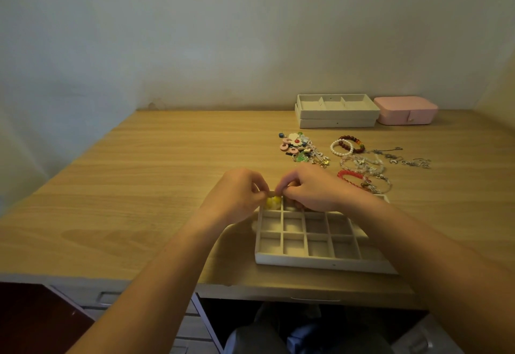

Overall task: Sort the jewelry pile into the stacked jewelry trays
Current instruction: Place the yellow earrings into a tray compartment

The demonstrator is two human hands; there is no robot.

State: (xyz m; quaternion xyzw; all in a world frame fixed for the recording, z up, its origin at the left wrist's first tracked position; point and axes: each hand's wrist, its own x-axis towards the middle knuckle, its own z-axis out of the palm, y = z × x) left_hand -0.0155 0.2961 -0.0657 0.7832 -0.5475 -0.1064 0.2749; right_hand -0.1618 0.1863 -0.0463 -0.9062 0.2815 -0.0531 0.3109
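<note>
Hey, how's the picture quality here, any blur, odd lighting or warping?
Head view: dim, yellowish light; wide-angle distortion splays the wooden desk; left hand and right hand look soft over the grey gridded tray; the small yellow piece at their fingertips is too blurred to identify.

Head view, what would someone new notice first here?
The left hand and right hand meet mid-desk, pinching a yellow piece over the far-left cell of the grid tray. Beyond them to the right lies the colourful jewelry pile, with stacked trays and a pink box by the wall.
</note>
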